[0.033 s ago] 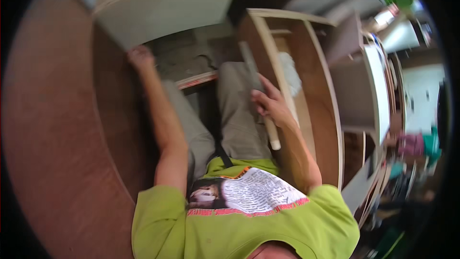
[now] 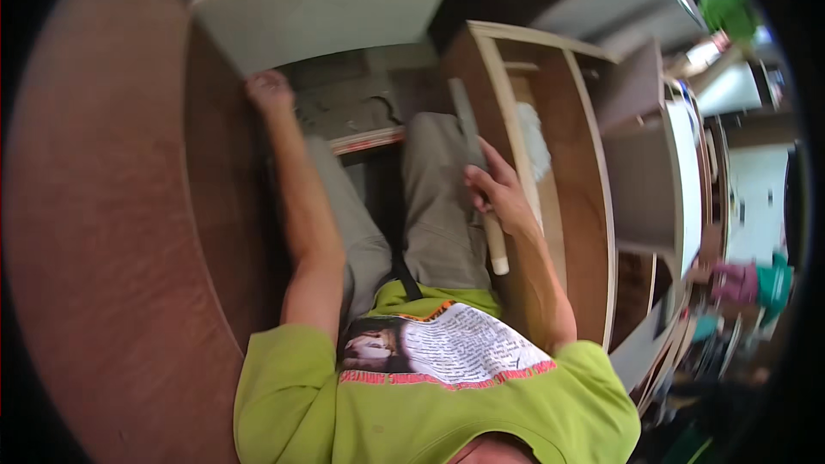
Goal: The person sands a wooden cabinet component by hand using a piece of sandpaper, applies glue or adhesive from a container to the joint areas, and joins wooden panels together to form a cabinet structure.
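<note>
My right hand [image 2: 501,189] is wrapped round a file [image 2: 465,112], a long flat grey blade with a pale wooden handle [image 2: 495,245]. Its blade points away from me, above my right thigh, beside an open wooden cabinet frame [image 2: 487,60]. At the far left, my left hand [image 2: 270,90] has its fingers curled in where a brown panel [image 2: 228,155] meets a pale board [image 2: 318,21]. Whatever those fingers may grip is hidden.
Large reddish-brown board [image 2: 103,206] fills the left side. Inside the right-hand cabinet lies a white bundle [image 2: 533,142]. A strip with red marks [image 2: 368,139] crosses between my legs. More panels [image 2: 634,172] stand to the right, with a person in green [image 2: 773,285] farther off.
The view has shifted slightly, so the cabinets and both hands sit a little farther right. Both hands keep their grips and places against the woodwork.
</note>
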`<state>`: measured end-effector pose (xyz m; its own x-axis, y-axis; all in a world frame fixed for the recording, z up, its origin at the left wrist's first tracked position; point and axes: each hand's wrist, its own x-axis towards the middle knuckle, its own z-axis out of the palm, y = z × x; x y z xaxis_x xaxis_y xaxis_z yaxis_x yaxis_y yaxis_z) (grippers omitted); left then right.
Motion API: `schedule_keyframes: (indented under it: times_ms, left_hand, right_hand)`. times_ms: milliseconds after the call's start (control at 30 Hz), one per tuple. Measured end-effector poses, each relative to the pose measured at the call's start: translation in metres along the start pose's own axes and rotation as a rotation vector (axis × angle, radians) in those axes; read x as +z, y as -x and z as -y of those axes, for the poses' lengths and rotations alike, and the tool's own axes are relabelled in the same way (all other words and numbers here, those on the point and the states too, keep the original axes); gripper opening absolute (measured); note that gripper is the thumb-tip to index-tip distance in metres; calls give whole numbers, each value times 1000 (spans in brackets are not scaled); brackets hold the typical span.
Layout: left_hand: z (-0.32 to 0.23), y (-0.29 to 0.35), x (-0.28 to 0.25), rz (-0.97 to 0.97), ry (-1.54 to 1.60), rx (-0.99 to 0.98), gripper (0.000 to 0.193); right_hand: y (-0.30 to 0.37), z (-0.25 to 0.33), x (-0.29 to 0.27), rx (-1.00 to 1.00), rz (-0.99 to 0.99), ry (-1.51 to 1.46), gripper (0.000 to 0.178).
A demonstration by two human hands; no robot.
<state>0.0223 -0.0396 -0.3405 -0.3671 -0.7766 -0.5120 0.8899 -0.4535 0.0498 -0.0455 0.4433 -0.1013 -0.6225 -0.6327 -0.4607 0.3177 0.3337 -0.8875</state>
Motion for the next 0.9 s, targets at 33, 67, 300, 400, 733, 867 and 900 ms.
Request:
schedule_keyframes:
  times_ms: [33,67,300,400,733,867,900]
  left_hand:
    - [14,18,7,-3,20,137,15]
    - [15,28,15,-43,64,188,18]
    - [25,77,30,39,-131,275,40]
    - [32,93,38,32,-238,340,40]
    - [22,78,32,-105,-216,385,27]
    - [25,79,33,-157,-281,392,27]
    - [33,80,35,-165,-295,404,21]
  right_hand:
    - [4,9,6,10,-18,64,65]
    - [6,12,11,-4,6,55,64]
    - [4,0,9,-29,23,49,62]
    - [1,1,5,-31,24,43,62]
    - [1,5,14,1,-5,66,64]
    - [0,1,15,3,2,49,64]
    - [1,-2,13,3,-4,40,64]
